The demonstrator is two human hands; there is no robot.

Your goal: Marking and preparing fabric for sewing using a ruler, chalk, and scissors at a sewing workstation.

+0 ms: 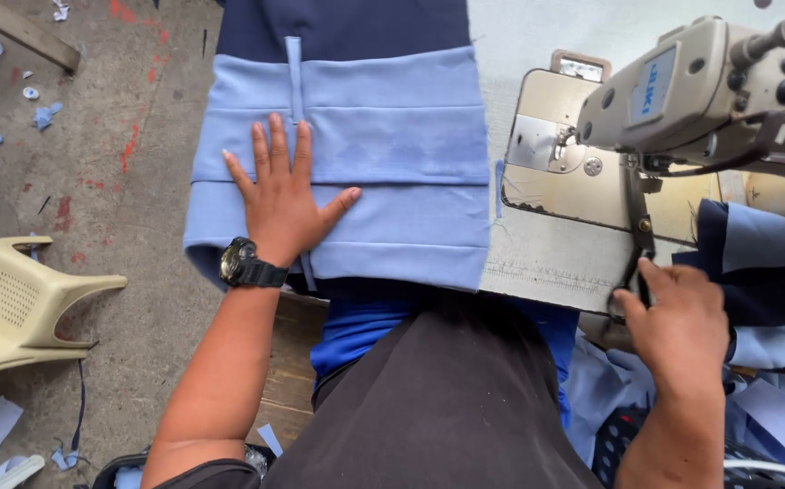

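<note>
Left hand (282, 201) flat on blue fabric (392, 136)

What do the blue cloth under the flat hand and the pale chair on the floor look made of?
The light-blue garment piece under the left hand looks like matte woven fabric: it folds into soft pleats. The cream chair seems moulded plastic, smooth with a perforated panel.

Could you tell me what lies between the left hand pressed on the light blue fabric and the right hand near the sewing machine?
In the head view, between the left hand and right hand lie more of the light blue fabric and the grey table edge below the sewing machine.
</note>
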